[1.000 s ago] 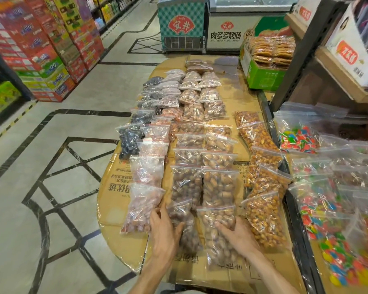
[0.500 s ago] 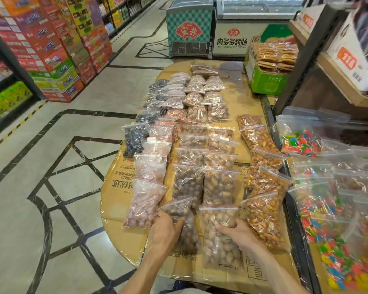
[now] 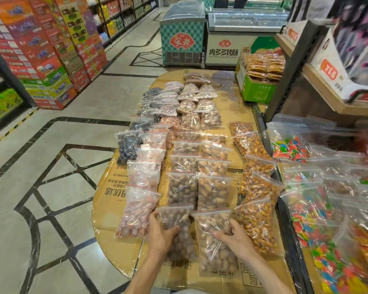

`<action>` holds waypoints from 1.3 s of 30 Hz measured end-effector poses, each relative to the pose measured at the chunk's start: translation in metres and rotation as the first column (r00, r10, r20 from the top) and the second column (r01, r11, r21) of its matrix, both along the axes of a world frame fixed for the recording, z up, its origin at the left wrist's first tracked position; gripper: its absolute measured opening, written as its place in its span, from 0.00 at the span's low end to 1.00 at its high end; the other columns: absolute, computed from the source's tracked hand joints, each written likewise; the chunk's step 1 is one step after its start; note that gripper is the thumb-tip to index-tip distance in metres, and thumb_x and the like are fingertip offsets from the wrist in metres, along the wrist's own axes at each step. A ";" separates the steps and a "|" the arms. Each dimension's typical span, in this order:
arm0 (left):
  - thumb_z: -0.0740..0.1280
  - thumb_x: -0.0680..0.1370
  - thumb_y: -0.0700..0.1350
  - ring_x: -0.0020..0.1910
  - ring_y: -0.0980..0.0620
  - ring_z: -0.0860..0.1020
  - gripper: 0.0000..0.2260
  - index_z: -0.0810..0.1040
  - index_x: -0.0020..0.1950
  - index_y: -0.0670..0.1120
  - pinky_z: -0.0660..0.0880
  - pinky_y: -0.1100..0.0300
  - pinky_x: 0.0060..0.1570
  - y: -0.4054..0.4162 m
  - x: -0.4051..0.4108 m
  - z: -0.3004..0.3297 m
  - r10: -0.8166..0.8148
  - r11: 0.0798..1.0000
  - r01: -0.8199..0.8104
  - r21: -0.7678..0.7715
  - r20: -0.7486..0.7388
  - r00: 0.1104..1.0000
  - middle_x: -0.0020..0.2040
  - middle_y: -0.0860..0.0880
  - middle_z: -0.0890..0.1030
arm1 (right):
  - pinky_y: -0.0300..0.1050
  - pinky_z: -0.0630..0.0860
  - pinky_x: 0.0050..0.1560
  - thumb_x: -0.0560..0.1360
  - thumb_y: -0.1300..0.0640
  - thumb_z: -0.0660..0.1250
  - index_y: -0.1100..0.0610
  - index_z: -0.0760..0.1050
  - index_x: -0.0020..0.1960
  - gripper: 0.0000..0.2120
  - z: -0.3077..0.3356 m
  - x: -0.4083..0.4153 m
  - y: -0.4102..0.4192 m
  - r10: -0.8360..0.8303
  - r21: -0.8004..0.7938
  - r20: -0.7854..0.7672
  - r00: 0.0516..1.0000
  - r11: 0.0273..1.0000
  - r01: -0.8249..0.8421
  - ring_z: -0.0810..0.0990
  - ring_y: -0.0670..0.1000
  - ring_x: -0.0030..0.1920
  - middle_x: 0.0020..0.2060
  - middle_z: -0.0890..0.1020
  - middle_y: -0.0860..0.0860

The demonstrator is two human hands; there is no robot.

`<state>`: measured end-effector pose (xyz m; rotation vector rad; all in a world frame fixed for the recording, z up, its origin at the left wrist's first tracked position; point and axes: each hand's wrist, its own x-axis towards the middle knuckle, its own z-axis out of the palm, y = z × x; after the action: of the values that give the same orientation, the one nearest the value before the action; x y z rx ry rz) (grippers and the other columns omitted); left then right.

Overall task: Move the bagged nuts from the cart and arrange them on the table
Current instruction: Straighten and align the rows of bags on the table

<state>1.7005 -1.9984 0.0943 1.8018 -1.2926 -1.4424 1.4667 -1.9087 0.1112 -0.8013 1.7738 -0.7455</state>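
Left of the pistachio bag (image 3: 216,240), the left hand (image 3: 160,235) has slid off the top of the dark-nut bag (image 3: 176,232) to its left edge, its grip now curled round that side, thumb across the front. The right hand (image 3: 235,237) has shifted toward the pistachio bag's right side, fingers pinching the plastic. Both bags lie flat on the cardboard-covered surface (image 3: 108,200), closing out their two columns; this looks like final straightening before release. Right of the pistachio bag lies the orange-nut bag (image 3: 257,225).

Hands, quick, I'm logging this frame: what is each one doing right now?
Left hand: grips the dark nut bag at its side.
Right hand: grips the lighter nut bag, fingers curled into it.
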 end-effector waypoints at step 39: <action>0.59 0.85 0.62 0.85 0.55 0.44 0.34 0.48 0.86 0.56 0.47 0.46 0.84 -0.045 -0.043 0.034 -0.238 0.687 0.470 -0.554 0.440 0.866 0.86 0.55 0.48 | 0.58 0.54 0.82 0.77 0.45 0.76 0.42 0.41 0.86 0.53 0.025 -0.024 -0.044 -0.065 -0.252 -0.283 0.957 0.968 -0.008 0.51 0.51 0.85 0.86 0.48 0.44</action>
<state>1.6572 -2.0437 0.1287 1.3729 -2.1081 -0.6790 1.4424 -1.9523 0.1358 -1.1028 1.9780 -0.9230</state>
